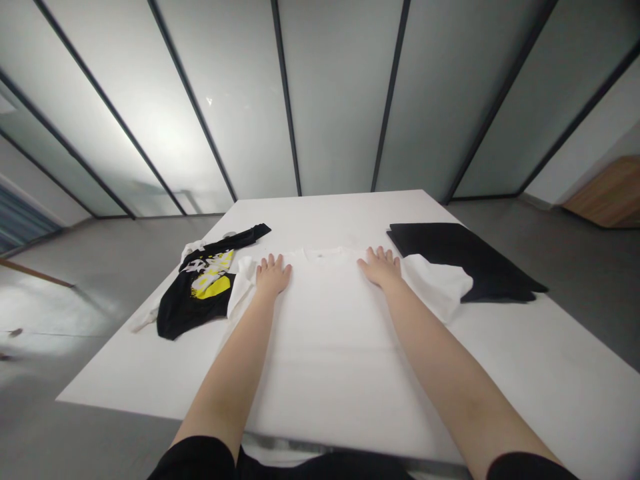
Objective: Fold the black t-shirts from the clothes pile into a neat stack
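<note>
A white T-shirt point(330, 313) lies spread out on the white table, its neckline at the far side and a sleeve out to each side. My left hand point(273, 274) rests flat on its left shoulder, fingers spread and pointing away from me. On the right shoulder my right hand point(382, 267) lies the same way, palm down with the fingers apart. Neither hand grips the cloth. The shirt's lower edge hangs over the near table edge and is partly hidden there.
Left of the shirt lies a crumpled black garment point(183, 307) with a yellow and white print, some white cloth beside it. Flat black sheets or folded cloth point(450, 260) lie on the right, touching the sleeve. The white table point(330, 217) ends before a frosted glass wall point(335, 100).
</note>
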`<state>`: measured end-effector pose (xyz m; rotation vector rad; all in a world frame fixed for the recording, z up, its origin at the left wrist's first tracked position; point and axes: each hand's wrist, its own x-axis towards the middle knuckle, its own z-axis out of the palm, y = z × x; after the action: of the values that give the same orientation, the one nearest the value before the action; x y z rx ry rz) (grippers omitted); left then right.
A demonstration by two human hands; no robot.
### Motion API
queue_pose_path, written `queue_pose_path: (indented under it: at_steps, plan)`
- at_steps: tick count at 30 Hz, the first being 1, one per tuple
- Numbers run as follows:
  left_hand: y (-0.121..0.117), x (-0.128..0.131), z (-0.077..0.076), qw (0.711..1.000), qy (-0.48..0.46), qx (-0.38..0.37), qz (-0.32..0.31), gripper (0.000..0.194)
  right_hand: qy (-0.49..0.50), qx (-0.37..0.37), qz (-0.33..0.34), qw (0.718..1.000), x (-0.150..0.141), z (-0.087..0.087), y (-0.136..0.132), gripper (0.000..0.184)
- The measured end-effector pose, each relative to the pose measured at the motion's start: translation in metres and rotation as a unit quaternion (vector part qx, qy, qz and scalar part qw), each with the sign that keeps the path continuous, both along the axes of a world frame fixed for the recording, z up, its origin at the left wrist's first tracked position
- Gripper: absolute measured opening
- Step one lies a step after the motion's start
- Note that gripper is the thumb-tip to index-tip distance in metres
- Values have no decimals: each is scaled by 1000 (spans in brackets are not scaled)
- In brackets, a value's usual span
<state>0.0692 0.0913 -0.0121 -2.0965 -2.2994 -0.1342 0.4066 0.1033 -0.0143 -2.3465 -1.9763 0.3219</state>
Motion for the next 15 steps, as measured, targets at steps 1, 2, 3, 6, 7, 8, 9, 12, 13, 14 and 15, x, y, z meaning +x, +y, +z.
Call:
queue_pose_path:
  at_steps: [1,2,3,6,7,8,9,12,13,14,15]
  plan:
    - [0,0,0,1000,2,0,0,67,0,1,-1,1000,0,0,0,80]
    - [0,0,-1,1000,4,-1,-1,67,1,2,-2,1000,0,0,-1,81]
    - [0,0,-2,1000,7,0,-3,68,2,4,-2,1000,-1,0,-2,82]
    - [1,0,-4,1000,9,8,-10,68,8,12,8,1000,1,5,-2,82]
    - [2,-1,-5,1000,9,10,-11,68,19,14,15,1000,3,8,-2,78]
    - [2,-1,-6,1000,8,12,-11,68,37,20,23,999,7,13,-1,72]
    - [3,-1,-7,1000,7,14,-11,67,63,31,30,997,12,19,0,66]
    - [4,-2,-9,1000,3,21,-9,67,147,96,29,984,37,41,1,53]
    - [5,-2,-10,1000,2,22,-8,67,160,118,17,980,48,49,1,51]
    - [5,-2,-10,1000,0,23,-7,66,167,138,0,976,60,56,-1,48]
    - [5,-1,-10,1000,-1,22,-7,66,166,156,-25,973,73,62,-2,46]
